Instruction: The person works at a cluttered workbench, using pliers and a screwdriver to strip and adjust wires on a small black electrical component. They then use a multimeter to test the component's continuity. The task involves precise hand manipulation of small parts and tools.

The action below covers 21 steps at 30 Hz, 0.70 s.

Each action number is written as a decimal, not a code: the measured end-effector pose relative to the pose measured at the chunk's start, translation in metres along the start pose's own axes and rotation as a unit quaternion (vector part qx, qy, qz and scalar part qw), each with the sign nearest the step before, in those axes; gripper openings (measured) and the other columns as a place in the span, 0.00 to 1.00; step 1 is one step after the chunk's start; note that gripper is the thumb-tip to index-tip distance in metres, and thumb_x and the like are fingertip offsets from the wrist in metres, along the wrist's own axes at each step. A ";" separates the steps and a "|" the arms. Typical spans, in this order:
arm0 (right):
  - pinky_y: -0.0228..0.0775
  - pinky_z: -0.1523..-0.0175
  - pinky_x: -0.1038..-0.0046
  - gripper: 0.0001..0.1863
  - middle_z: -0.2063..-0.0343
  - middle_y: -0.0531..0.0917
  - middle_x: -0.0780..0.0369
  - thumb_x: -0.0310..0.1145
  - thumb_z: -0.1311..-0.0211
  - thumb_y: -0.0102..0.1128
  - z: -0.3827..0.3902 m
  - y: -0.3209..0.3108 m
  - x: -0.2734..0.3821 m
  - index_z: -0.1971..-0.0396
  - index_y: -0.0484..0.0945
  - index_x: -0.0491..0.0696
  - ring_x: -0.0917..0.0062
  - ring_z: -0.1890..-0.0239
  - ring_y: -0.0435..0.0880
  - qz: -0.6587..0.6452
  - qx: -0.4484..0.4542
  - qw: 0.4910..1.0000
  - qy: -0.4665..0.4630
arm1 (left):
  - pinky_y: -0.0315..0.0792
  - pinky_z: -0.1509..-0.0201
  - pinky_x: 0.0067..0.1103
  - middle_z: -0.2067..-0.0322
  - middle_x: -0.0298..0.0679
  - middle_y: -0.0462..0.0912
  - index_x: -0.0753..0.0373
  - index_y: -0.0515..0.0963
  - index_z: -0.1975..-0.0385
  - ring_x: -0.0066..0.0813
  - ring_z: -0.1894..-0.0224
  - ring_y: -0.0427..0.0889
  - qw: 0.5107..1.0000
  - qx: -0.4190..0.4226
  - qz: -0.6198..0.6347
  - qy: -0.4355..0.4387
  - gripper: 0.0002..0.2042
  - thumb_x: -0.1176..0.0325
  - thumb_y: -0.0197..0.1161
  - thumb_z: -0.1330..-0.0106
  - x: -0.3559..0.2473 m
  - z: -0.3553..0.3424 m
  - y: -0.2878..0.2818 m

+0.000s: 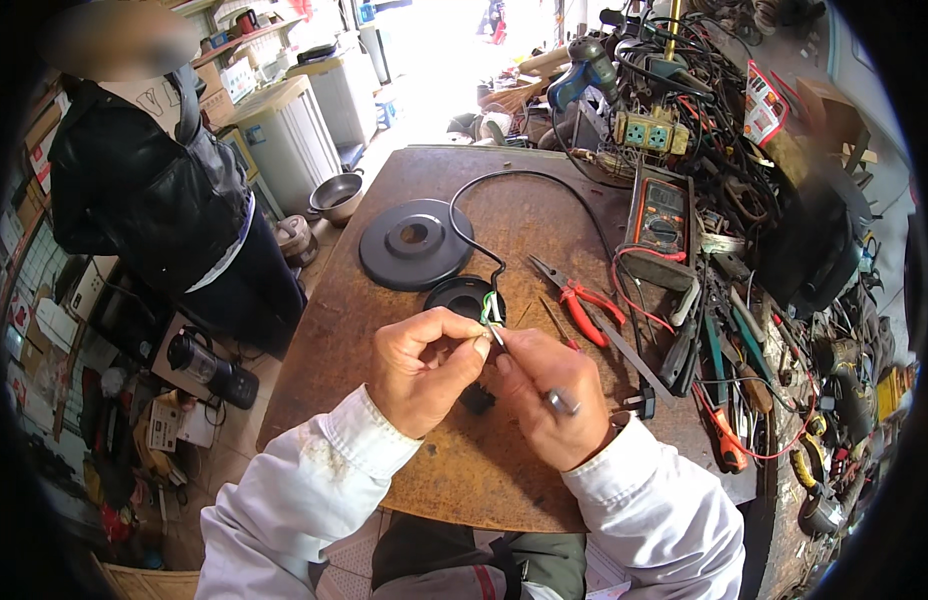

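Note:
My left hand [429, 370] pinches the end of a thin wire [492, 315] between thumb and forefinger. My right hand [554, 390] meets it there, closed on a slim metal tool [564, 403] whose exact kind is unclear. Green and white leads run up to a black cable [574, 195] that loops across the worn wooden bench [314, 390]. Just behind my hands lies a small black round housing [454, 292]. A larger dark grey disc [414, 260] lies beyond it. Red-handled long-nose pliers [584, 312] lie to the right, beside a long flat blade [639, 360].
A multimeter [660, 220] with red leads, cutters [729, 440], a blue-handled power tool [579, 70] and heaped cables crowd the right side. Another person [154, 200] in a black jacket stands at the left, near a blender [209, 365]. A pan [336, 195] is on the floor behind.

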State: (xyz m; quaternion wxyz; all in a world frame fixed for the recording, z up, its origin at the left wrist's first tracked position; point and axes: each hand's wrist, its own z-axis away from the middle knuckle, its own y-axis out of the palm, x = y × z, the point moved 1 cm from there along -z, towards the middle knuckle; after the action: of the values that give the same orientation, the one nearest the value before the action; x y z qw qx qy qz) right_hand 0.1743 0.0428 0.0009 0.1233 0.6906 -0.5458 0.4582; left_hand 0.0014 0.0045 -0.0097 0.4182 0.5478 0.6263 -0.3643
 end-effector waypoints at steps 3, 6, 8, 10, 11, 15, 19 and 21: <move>0.78 0.60 0.66 0.14 0.63 0.84 0.48 0.20 0.33 0.57 -0.004 -0.006 0.007 0.48 0.78 0.35 0.56 0.63 0.87 0.020 -0.017 1.000 0.017 | 0.72 0.64 0.13 0.68 0.32 0.84 0.69 0.82 0.61 0.12 0.68 0.78 1.000 0.007 0.016 -0.021 0.04 0.76 0.65 0.31 -0.002 -0.001 0.002; 0.77 0.58 0.65 0.18 0.63 0.84 0.48 0.19 0.39 0.61 -0.006 -0.017 0.005 0.49 0.80 0.36 0.54 0.64 0.86 0.200 -0.060 0.977 -0.038 | 0.74 0.65 0.15 0.69 0.34 0.84 0.69 0.83 0.59 0.15 0.70 0.80 0.998 0.002 0.038 -0.051 0.06 0.74 0.65 0.30 -0.008 -0.003 0.000; 0.78 0.58 0.63 0.19 0.64 0.84 0.49 0.18 0.44 0.62 -0.007 -0.027 0.000 0.50 0.80 0.35 0.54 0.63 0.86 0.324 -0.056 0.943 -0.055 | 0.77 0.64 0.16 0.69 0.35 0.84 0.69 0.84 0.55 0.17 0.70 0.81 0.997 0.001 0.034 -0.064 0.08 0.72 0.65 0.28 -0.010 -0.004 -0.002; 0.79 0.60 0.62 0.21 0.64 0.82 0.53 0.23 0.48 0.64 -0.006 -0.031 -0.007 0.52 0.80 0.37 0.57 0.60 0.84 0.391 -0.039 0.918 -0.055 | 0.78 0.63 0.16 0.68 0.35 0.85 0.69 0.84 0.53 0.17 0.69 0.82 0.997 0.007 0.025 -0.071 0.09 0.72 0.65 0.28 -0.010 -0.004 -0.002; 0.79 0.61 0.61 0.22 0.65 0.81 0.54 0.25 0.51 0.65 -0.006 -0.031 -0.010 0.53 0.80 0.38 0.59 0.59 0.84 0.425 -0.031 0.903 -0.054 | 0.78 0.62 0.16 0.67 0.36 0.85 0.69 0.84 0.53 0.18 0.69 0.82 0.998 0.008 0.004 -0.058 0.09 0.72 0.64 0.28 -0.011 -0.005 -0.001; 0.80 0.57 0.62 0.15 0.65 0.82 0.54 0.25 0.48 0.62 -0.004 -0.028 -0.018 0.59 0.80 0.38 0.60 0.58 0.83 0.496 0.033 0.868 -0.004 | 0.81 0.59 0.17 0.62 0.37 0.85 0.69 0.83 0.51 0.19 0.66 0.83 0.998 0.007 -0.063 -0.005 0.10 0.73 0.63 0.27 -0.011 -0.006 0.002; 0.79 0.56 0.63 0.10 0.65 0.81 0.54 0.24 0.49 0.62 -0.002 -0.029 -0.025 0.64 0.79 0.41 0.59 0.58 0.83 0.485 0.054 0.872 0.023 | 0.82 0.57 0.18 0.59 0.39 0.84 0.69 0.83 0.50 0.20 0.63 0.84 0.997 0.011 -0.077 0.020 0.10 0.75 0.63 0.27 -0.009 -0.005 0.002; 0.79 0.56 0.63 0.08 0.64 0.81 0.54 0.23 0.49 0.61 0.000 -0.029 -0.028 0.66 0.78 0.42 0.59 0.58 0.83 0.473 0.056 0.879 0.024 | 0.82 0.57 0.18 0.59 0.40 0.85 0.69 0.83 0.50 0.21 0.62 0.85 0.997 0.009 -0.078 0.022 0.10 0.77 0.62 0.28 -0.009 -0.005 0.003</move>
State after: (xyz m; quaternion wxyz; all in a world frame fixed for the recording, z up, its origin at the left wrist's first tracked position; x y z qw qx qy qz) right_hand 0.1997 0.0716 -0.0109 -0.1334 0.3450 -0.7777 0.5083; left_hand 0.0045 0.0062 0.0007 0.3700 0.5083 0.6731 -0.3895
